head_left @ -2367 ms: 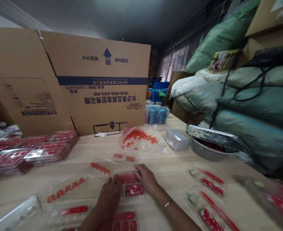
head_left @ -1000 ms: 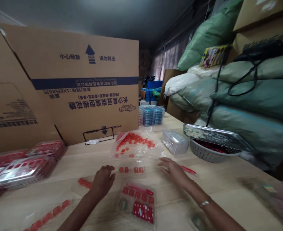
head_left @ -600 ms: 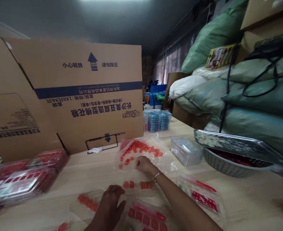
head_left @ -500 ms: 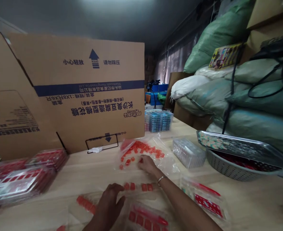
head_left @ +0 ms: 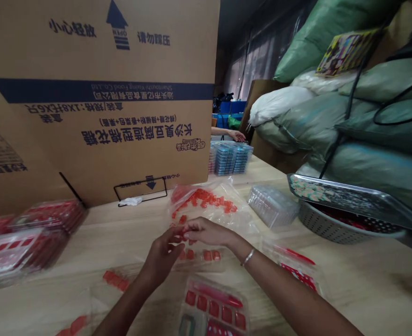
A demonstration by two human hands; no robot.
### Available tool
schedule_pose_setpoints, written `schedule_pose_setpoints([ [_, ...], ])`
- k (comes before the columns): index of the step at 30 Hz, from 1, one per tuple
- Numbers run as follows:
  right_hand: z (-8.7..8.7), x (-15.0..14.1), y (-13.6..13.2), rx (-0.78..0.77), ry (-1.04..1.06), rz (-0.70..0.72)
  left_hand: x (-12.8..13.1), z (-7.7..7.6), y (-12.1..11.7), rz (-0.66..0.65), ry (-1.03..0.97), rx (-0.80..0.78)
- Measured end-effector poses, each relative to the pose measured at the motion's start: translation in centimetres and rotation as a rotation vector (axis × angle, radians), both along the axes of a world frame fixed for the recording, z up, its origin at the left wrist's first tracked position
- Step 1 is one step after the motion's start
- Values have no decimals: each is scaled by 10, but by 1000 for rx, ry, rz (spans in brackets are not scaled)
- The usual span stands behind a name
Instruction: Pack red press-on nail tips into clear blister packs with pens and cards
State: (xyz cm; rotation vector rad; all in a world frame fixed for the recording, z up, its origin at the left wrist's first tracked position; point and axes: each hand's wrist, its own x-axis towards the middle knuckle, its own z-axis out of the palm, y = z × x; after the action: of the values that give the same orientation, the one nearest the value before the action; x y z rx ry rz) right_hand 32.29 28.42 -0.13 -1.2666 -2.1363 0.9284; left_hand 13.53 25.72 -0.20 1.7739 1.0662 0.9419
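Two hands, the left (head_left: 161,257) and the right (head_left: 209,232), meet at the fingertips near a clear tray (head_left: 198,257).
A red piece (head_left: 185,229) shows where the fingers touch; which hand grips it cannot be told. Just below the right hand, the clear tray holds a partly hidden row of red pieces (head_left: 212,255). Beyond both hands, loose red cubes (head_left: 206,199) lie on a plastic bag (head_left: 243,210). A filled pack (head_left: 199,319) sits nearer the body, between the forearms. Right of the right hand stand nested clear trays (head_left: 272,206), then a grey basket (head_left: 327,228).
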Motion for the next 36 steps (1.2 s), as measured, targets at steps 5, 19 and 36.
schedule_pose_setpoints([
  [5, -11, -3, -52, -83, 502, -199, 18, -13, -5, 29, -160, -229],
  [19, -49, 19, -55, 215, -104, -100, 20, -13, -21, -89, 720, 98],
  [36, -33, 17, -83, 256, -151, -18, 3, -26, -32, -171, 472, 144],
])
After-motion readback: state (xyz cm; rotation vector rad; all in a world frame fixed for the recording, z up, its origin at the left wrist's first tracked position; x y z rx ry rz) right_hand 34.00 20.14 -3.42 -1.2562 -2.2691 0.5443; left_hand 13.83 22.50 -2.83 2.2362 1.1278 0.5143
